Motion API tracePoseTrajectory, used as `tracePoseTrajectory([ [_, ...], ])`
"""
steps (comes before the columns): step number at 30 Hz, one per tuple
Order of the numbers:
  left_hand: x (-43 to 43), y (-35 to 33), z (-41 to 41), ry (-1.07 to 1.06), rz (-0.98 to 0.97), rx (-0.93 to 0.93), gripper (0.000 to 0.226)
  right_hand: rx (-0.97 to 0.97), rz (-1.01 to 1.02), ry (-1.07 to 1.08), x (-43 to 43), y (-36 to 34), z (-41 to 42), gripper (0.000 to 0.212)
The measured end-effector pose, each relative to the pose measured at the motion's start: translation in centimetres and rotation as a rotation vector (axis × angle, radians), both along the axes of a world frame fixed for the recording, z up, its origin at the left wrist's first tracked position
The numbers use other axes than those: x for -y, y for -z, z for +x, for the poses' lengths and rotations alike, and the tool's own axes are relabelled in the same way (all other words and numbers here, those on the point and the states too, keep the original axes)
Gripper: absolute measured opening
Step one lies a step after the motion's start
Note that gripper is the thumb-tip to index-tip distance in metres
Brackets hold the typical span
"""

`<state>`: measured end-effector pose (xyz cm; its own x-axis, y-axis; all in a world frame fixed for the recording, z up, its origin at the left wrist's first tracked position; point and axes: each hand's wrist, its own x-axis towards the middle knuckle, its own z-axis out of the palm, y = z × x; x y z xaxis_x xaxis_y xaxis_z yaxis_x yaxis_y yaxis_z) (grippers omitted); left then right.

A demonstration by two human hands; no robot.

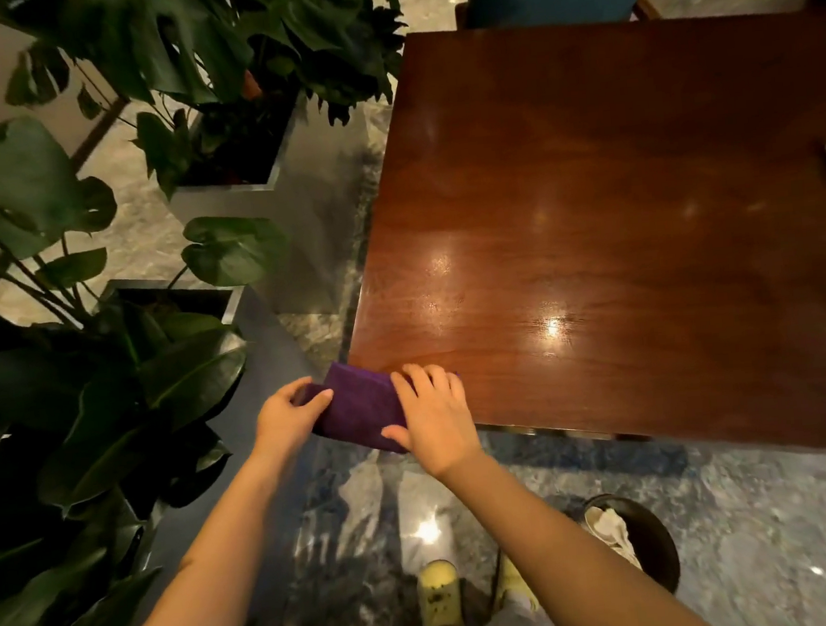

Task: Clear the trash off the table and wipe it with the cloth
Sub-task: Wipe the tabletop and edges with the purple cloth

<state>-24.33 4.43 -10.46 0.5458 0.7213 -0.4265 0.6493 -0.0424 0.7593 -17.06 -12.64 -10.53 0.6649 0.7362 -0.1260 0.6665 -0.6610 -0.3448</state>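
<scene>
With trash seemingly in the bin [658, 538], wiping is in hand: the cloth [359, 411] sits folded at the tabletop's [588, 175] near-left corner, the left hand [286, 416] curling its fingers round one end, the right hand [434, 419] pressing fingers flat on top, so next likely comes a firm sweep across.

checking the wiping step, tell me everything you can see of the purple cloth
The purple cloth is deep violet, soft and towel-like, folded into a thick oblong. It lies tilted across the near left corner of the wooden table, part of it hanging past the edge. The left hand grips its left end; the right hand rests on its right end, fingers on top.
</scene>
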Motion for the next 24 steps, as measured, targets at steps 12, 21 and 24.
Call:
tracePoseTrajectory([
  [12,1.8,-3.6,3.1,0.273,-0.157,-0.074,0.031,-0.127,-0.065,0.094,2.4,-1.4,2.7,0.046],
  [21,8.1,-7.7,9.2,0.441,-0.331,0.115,0.017,-0.675,0.437,0.529,11.8,-7.6,8.2,0.026],
  [24,11.4,-9.2,11.9,0.454,-0.367,0.209,0.008,-0.690,0.620,0.695,15.5,-9.4,9.0,0.030],
])
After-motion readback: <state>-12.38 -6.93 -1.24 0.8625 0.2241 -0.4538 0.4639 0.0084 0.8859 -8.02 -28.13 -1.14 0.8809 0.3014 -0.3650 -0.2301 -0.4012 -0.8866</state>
